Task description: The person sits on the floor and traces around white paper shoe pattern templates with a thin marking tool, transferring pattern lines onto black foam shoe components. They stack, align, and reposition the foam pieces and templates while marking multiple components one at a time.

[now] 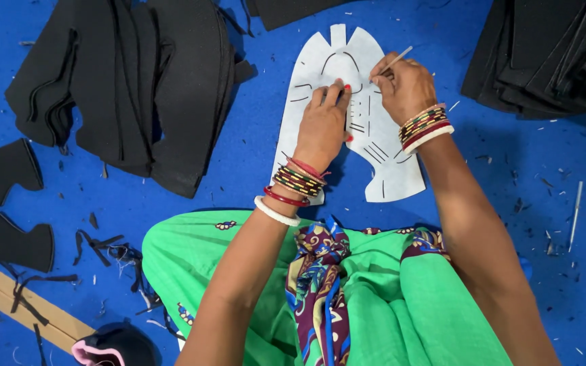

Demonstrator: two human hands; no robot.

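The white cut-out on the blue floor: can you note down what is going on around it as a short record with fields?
Surface: blue mat, scattered with scraps
Pattern: white template with slots, lying flat
Left hand: left hand pressing flat on the pattern
Right hand: right hand holding a thin marking stick, tip at the pattern
Nearby: black cut pieces piled left, another black stack at upper right
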